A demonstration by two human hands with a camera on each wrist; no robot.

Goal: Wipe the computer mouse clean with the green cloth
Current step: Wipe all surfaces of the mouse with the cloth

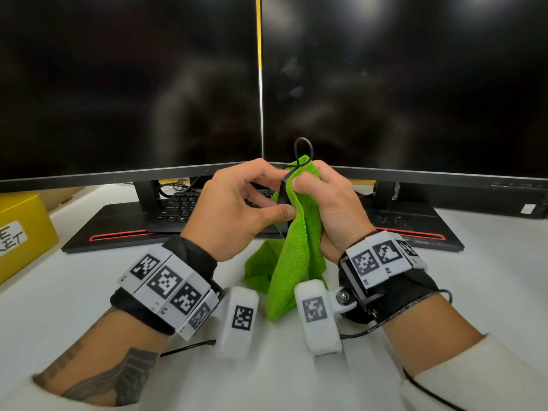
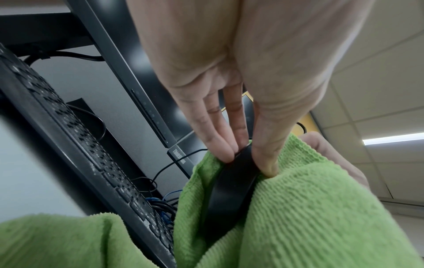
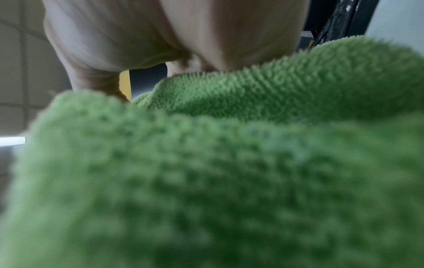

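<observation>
A black wired computer mouse (image 1: 283, 192) is held up on edge above the white desk, between both hands. My left hand (image 1: 237, 203) pinches it with thumb and fingers; in the left wrist view the mouse (image 2: 231, 188) shows as a dark curved body between the fingertips (image 2: 220, 150). My right hand (image 1: 332, 203) grips the green cloth (image 1: 296, 247) and presses it against the mouse's right side. The cloth (image 2: 309, 208) hangs down to the desk and fills the right wrist view (image 3: 218, 172). The mouse cable (image 1: 302, 149) loops up above the hands.
Two dark monitors (image 1: 133, 84) stand behind on stands, with a black keyboard (image 1: 178, 207) under them. A yellow box (image 1: 23, 232) sits at the left edge. White desk surface (image 1: 89, 292) lies under my forearms.
</observation>
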